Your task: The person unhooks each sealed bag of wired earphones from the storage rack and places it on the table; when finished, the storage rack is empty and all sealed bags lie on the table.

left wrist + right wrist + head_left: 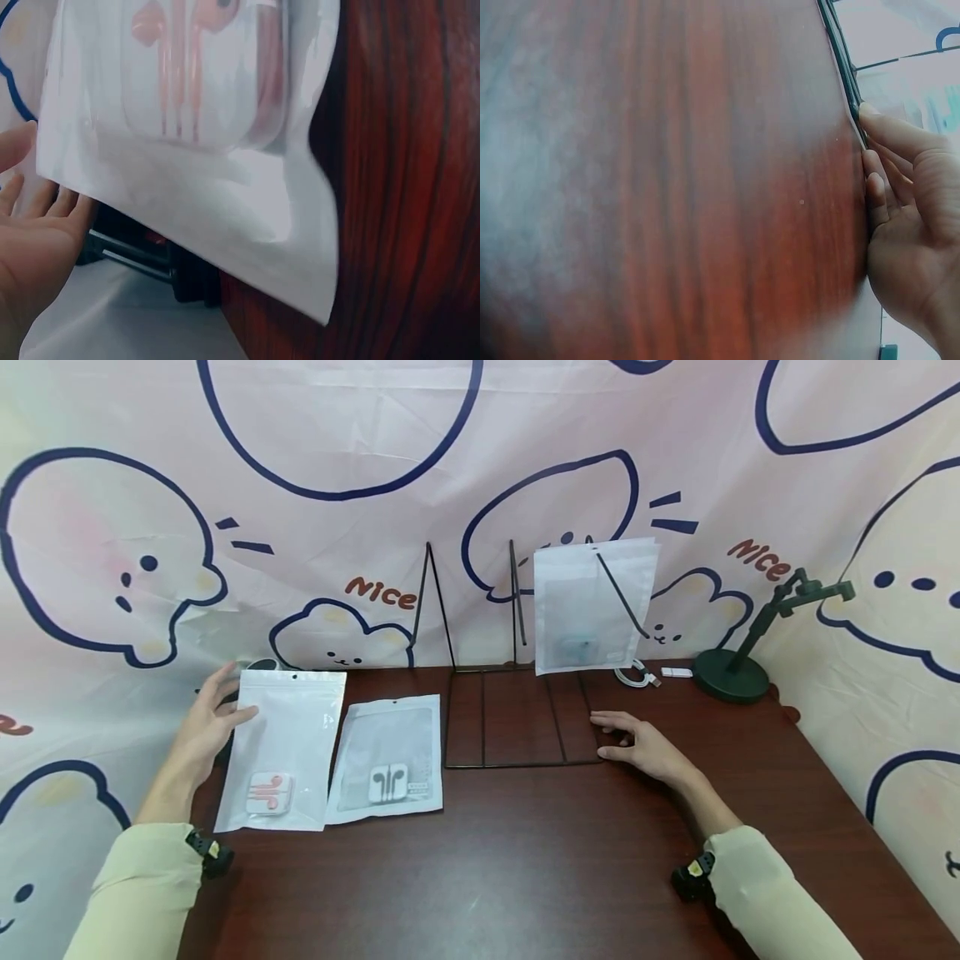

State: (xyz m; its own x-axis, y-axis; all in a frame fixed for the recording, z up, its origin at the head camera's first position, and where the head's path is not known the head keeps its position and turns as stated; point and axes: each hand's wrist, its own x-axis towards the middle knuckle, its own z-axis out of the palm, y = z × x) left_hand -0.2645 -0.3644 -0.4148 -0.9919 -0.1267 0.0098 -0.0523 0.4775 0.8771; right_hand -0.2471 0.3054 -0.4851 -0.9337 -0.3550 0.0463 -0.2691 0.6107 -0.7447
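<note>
Pale yellow-green sleeves [783, 897] meet small black wrist-worn devices [686, 885], the right one showing a yellow patch [697, 867].

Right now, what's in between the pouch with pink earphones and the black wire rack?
In the head view, the pouch with gray earphones lies between the pouch with pink earphones and the black wire rack.

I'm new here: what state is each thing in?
Pink-earphone pouch: face up, left hand at its edge
Gray-earphone pouch: lying flat on the table
Third pouch: hanging on the wire rack
Wire rack: standing, left and middle prongs bare
White cable: coiled
White stick: lying flat
Green stand: upright
Right hand: touching the rack's base
</note>
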